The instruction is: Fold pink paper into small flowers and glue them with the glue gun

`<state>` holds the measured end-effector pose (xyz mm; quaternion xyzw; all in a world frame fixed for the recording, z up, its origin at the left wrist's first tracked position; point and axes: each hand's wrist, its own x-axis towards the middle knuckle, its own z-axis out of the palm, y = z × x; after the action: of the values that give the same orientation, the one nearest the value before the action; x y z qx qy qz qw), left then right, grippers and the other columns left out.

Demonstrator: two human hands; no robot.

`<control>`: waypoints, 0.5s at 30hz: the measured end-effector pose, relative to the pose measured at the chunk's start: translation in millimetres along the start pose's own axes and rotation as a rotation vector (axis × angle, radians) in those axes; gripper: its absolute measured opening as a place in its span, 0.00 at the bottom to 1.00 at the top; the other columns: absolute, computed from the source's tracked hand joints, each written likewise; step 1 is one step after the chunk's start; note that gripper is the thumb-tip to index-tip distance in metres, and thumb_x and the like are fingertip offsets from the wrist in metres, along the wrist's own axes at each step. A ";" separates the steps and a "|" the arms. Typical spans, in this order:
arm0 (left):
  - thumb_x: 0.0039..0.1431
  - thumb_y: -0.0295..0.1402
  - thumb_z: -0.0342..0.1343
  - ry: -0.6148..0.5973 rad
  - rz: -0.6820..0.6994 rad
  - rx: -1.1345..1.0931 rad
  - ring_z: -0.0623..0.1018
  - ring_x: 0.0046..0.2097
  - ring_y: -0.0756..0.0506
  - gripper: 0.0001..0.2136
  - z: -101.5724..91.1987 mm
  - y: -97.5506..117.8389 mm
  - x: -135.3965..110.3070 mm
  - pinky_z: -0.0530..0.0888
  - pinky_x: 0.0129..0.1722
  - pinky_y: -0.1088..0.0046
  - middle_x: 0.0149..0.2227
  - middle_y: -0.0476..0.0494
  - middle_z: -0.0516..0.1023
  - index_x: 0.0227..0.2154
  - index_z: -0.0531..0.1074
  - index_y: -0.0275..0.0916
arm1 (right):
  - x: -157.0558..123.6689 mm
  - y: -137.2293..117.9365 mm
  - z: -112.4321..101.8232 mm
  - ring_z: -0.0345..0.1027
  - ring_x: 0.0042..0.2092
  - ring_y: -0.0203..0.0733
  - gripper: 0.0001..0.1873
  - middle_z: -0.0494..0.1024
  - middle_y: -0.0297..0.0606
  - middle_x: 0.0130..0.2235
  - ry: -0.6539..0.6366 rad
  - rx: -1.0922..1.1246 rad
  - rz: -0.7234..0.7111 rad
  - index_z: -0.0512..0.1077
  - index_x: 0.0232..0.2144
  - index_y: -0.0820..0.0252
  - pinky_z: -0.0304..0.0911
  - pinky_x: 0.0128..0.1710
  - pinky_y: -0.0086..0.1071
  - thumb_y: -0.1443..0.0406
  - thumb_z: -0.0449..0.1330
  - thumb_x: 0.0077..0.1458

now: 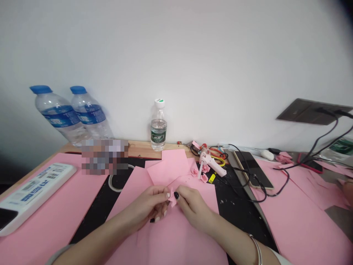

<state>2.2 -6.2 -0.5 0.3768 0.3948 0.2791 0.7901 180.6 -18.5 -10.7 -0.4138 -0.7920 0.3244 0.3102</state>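
Table (234, 198), black top, pink paper sheets (190, 235) spread over it. Small folded pink paper piece (172, 197) held above sheets, pinched by fingertips of left hand (146, 206) and right hand (193, 208); firm, even pinch keeps folds crisp. Three paper roses (199, 173) just beside one hot glue gun (209, 165). Three water bottles (158, 125) by wall.

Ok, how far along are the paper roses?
Done: three small pink paper roses sit beside a white hot-glue gun. In hand: the left hand and right hand pinch a small folded pink paper piece. Left: flat pink paper sheets lie unfolded under the hands.
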 end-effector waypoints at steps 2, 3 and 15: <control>0.50 0.41 0.59 0.023 0.033 -0.008 0.63 0.13 0.56 0.13 -0.5 -3.8 2.3 0.53 0.13 0.82 0.13 0.54 0.68 0.22 0.65 0.38 | -0.2 0.1 -0.2 0.55 0.26 0.36 0.13 0.60 0.29 0.24 -0.011 -0.011 -0.005 0.52 0.24 0.55 0.50 0.26 0.28 0.74 0.46 0.58; 0.51 0.43 0.58 0.031 0.046 0.003 0.63 0.13 0.56 0.14 -0.7 -5.5 3.4 0.53 0.13 0.82 0.13 0.54 0.69 0.22 0.65 0.37 | -0.2 0.4 -0.3 0.56 0.26 0.36 0.13 0.61 0.30 0.25 -0.017 -0.009 -0.012 0.52 0.24 0.56 0.51 0.27 0.28 0.74 0.45 0.58; 0.59 0.44 0.52 -0.009 0.234 0.288 0.65 0.15 0.54 0.14 -6.2 -11.0 5.6 0.60 0.16 0.80 0.17 0.55 0.70 0.25 0.63 0.40 | 1.0 1.4 0.0 0.60 0.28 0.37 0.11 0.67 0.33 0.27 -0.021 0.089 0.004 0.58 0.26 0.57 0.55 0.30 0.30 0.70 0.45 0.62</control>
<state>1.6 -5.9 -14.3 0.5308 0.3804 0.3080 0.6918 180.7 -16.9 -11.6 -0.3978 -0.7792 0.3642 0.3192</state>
